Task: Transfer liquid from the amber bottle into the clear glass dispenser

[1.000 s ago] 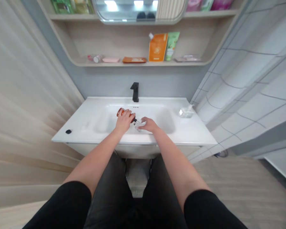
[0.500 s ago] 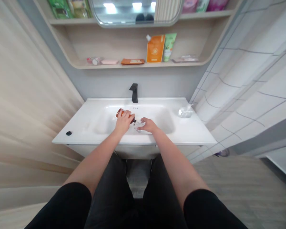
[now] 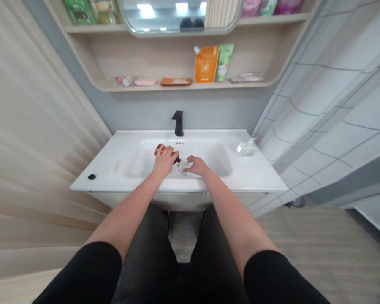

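Observation:
Over the white sink basin (image 3: 136,162), my left hand (image 3: 165,161) is wrapped round an amber bottle (image 3: 158,149). The bottle lies tilted on its side, its dark neck (image 3: 177,160) pointing right and slightly down. My right hand (image 3: 196,165) grips a clear, see-through container (image 3: 184,167) right at the bottle's neck; its exact kind is hard to make out. Whether any liquid runs between the two is too small to tell. Behind both hands stands the black faucet (image 3: 178,123).
A clear pump bottle (image 3: 246,147) stands on the counter's right side. On the left lies a small black round piece (image 3: 91,177). The shelf above holds an orange pouch (image 3: 206,64), a green tube (image 3: 224,62) and a pink bar (image 3: 145,82). A mirror (image 3: 177,14) hangs higher up.
Nearly nothing differs. Both hands keep the amber bottle and the clear container in the same place; the view has shifted very slightly.

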Demonstrator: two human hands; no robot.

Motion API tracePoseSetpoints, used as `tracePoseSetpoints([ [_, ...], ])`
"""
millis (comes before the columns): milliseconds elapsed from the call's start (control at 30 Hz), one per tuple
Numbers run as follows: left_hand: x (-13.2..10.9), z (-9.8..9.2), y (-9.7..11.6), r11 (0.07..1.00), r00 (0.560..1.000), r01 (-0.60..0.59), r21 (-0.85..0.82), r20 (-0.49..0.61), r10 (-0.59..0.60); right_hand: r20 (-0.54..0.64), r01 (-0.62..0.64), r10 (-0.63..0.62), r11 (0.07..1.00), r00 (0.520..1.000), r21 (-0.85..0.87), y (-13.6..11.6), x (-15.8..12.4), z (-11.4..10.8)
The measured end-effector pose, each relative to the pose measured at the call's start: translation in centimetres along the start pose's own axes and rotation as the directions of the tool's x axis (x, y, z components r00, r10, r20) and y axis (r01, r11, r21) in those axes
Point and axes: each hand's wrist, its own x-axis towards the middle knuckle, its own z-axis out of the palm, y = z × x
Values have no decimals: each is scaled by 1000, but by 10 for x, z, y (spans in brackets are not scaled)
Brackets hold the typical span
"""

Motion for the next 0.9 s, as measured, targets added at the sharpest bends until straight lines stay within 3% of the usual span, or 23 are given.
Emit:
tracePoseSetpoints([
  [900, 1, 0, 1, 999, 1000, -21, -33, -5, 21, -7, 18, -18, 1000, 1000, -18, -3, -1, -2],
])
